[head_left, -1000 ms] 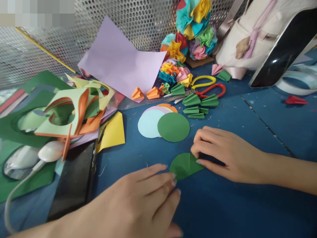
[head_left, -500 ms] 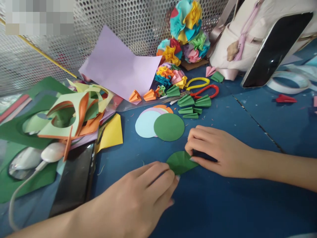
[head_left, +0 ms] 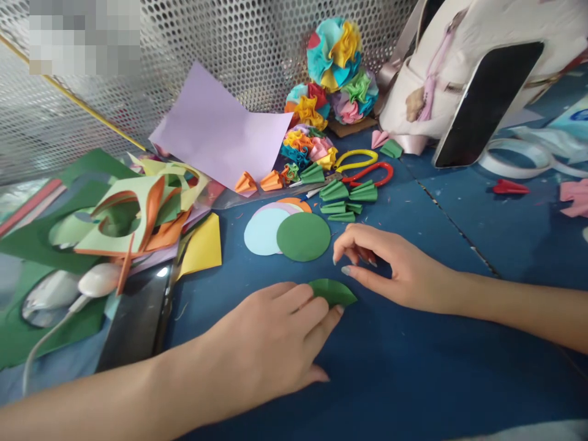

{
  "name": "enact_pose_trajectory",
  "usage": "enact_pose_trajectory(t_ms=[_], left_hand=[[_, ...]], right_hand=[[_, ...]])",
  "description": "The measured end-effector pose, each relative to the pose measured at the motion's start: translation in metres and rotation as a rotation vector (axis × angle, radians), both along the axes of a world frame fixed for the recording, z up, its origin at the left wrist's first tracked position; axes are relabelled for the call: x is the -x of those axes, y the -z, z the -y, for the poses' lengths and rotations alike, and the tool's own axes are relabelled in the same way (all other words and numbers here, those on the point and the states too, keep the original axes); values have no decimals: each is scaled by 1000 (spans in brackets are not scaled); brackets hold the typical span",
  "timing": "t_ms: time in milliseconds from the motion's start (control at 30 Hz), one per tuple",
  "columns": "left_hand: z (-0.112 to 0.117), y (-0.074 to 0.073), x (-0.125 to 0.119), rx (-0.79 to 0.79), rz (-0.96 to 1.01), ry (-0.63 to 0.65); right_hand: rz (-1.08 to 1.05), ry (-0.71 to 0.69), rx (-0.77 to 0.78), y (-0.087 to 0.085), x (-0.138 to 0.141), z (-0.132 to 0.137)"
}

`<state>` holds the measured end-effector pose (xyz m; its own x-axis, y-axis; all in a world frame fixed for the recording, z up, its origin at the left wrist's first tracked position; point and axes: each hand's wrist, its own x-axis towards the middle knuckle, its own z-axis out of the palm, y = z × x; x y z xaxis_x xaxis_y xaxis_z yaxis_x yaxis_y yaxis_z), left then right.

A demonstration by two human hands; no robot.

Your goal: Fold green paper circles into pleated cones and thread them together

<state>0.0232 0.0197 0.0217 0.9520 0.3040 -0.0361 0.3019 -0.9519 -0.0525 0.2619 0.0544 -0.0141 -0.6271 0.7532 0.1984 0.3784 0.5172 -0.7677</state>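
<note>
My left hand lies nearly flat on the blue tabletop, palm down and fingers together, with my forearm stretching in from the lower left. My fingertips press on the near edge of a folded green paper half-circle, which sits just past my left hand and is not pinched. My right hand is raised off the paper with the wrist angled in from the right. Its fingers curve loosely and its thumb is held apart from them, pinching nothing. The fingertips hover just beside the fold without touching it.

Just beyond my hands lies a green paper circle, overlapping a pale blue paper circle. Pink and orange circles peek from beneath them. Farther on, small pleated green paper fans sit near scissors with yellow and red handles. To my left are a dark phone and a yellow paper sheet. At the back, a lilac paper sheet leans by multicoloured paper flower balls, against perforated metal mesh.
</note>
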Motion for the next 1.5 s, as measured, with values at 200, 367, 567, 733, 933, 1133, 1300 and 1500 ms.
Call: enact_pose_trajectory(t_ms=[200, 367, 567, 733, 933, 1133, 1300, 1500], left_hand=[[-8, -7, -15, 40, -25, 1], [-12, -8, -20, 44, -5, -13], [-10, -8, -3, 115, 321, -199], [-12, -11, 12, 376, 461, -524], [-8, -6, 15, 643, 411, -648], [-2, 1, 6, 793, 498, -618], [-10, 0, -3, 998, 826, -729], [-4, 6, -13, 1497, 1129, -827]], right_hand=[[52, -8, -51, 1, 0, 1], [147, -76, -117, 0, 1, 3], [129, -149, -53, -4, 1, 5], [54, -149, 16, -3, -1, 1], [-22, -132, 84, -4, -2, 3], [-74, -181, 181, -10, -1, 13], [-83, -127, -59, -9, -3, 12], [-201, 14, -96, -9, -1, 12]])
